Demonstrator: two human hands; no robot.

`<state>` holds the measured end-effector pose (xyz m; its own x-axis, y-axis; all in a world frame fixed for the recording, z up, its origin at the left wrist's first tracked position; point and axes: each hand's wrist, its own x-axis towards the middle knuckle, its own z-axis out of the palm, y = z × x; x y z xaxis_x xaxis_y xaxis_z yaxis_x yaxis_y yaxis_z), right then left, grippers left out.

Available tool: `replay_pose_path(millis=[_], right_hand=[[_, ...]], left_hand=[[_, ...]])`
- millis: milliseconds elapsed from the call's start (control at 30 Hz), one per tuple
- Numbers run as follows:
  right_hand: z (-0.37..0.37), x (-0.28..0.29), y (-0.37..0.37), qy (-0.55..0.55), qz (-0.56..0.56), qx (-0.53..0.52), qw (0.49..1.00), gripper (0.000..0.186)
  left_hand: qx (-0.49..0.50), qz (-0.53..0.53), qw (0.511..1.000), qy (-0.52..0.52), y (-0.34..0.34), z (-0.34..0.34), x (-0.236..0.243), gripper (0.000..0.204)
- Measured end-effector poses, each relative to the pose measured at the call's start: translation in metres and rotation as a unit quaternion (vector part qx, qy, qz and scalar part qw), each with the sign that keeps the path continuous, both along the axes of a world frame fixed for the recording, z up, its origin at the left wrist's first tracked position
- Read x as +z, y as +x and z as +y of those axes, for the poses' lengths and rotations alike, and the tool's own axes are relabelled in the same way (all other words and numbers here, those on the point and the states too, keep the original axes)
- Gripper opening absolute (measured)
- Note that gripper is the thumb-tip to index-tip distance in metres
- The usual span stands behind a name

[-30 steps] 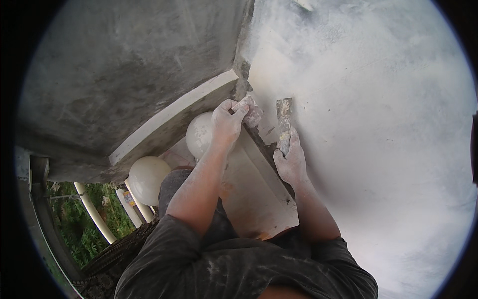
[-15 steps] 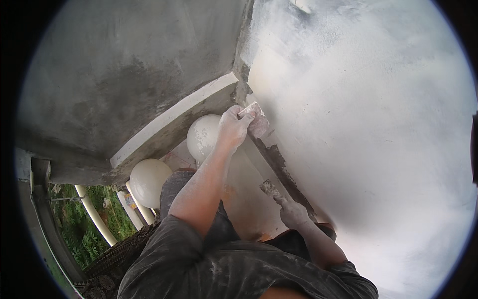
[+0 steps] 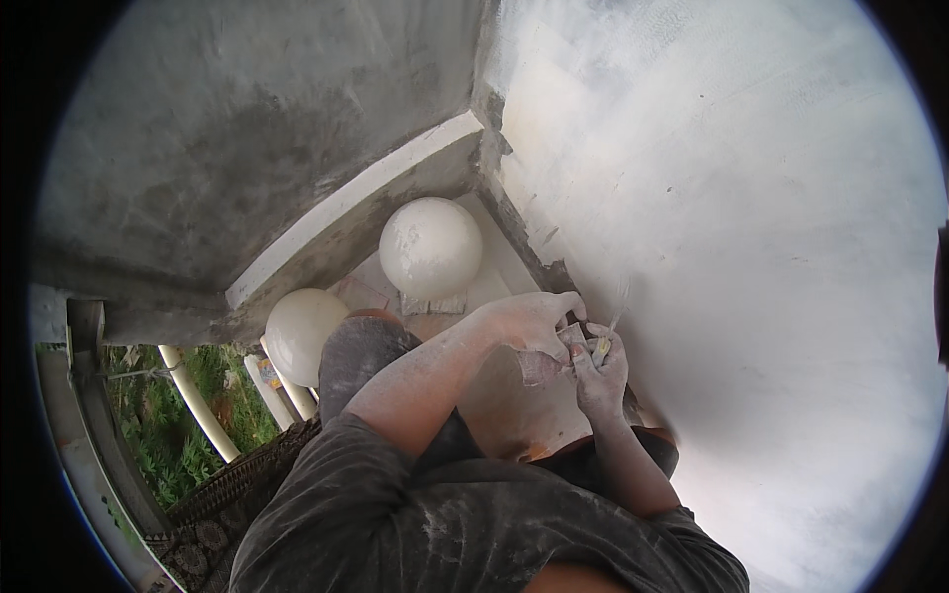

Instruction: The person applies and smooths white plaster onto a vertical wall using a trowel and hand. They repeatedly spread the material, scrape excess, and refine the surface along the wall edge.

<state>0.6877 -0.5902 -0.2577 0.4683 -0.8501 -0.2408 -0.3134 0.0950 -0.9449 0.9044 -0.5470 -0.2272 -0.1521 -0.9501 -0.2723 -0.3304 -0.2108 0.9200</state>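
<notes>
Near the corner low on the white-plastered wall, my two dust-coated hands meet. My left hand (image 3: 550, 314) grips a small flat plastered scraper (image 3: 540, 367), its fingers bent over the plate's upper edge. Just right of it, my right hand (image 3: 599, 383) is closed on a putty knife (image 3: 601, 350) with a yellowish handle, its thin blade pointing up and faint against the wall. The two tools are close together; whether they touch I cannot tell. Behind my hands is a pale smooth ledge (image 3: 499, 415).
Two white globes (image 3: 430, 242) (image 3: 301, 336) sit left of the corner, under a grey concrete surface (image 3: 247, 109) with a curved light band (image 3: 351, 203). The white wall (image 3: 751, 227) fills the right. At lower left are pale posts (image 3: 198, 400), greenery, and dark patterned cloth (image 3: 227, 504).
My left hand has moved down and right with the scraper, uncovering the rear globe. My right hand dipped, then rose beside it, bringing the putty knife next to the scraper.
</notes>
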Motion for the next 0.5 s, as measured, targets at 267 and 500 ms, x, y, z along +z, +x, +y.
replay_pose_path(millis=[267, 500], right_hand=[[0.004, -0.038, -0.012, -0.038, 0.027, -0.032, 0.998, 0.040], [-0.013, 0.042, 0.011, -0.198, 0.123, 0.177, 0.956, 0.062]], left_hand=[[0.136, 0.077, 0.987, 0.039, 0.023, 0.001, -0.025, 0.042], [0.328, 0.030, 0.944, -0.018, 0.035, -0.004, -0.036, 0.021]])
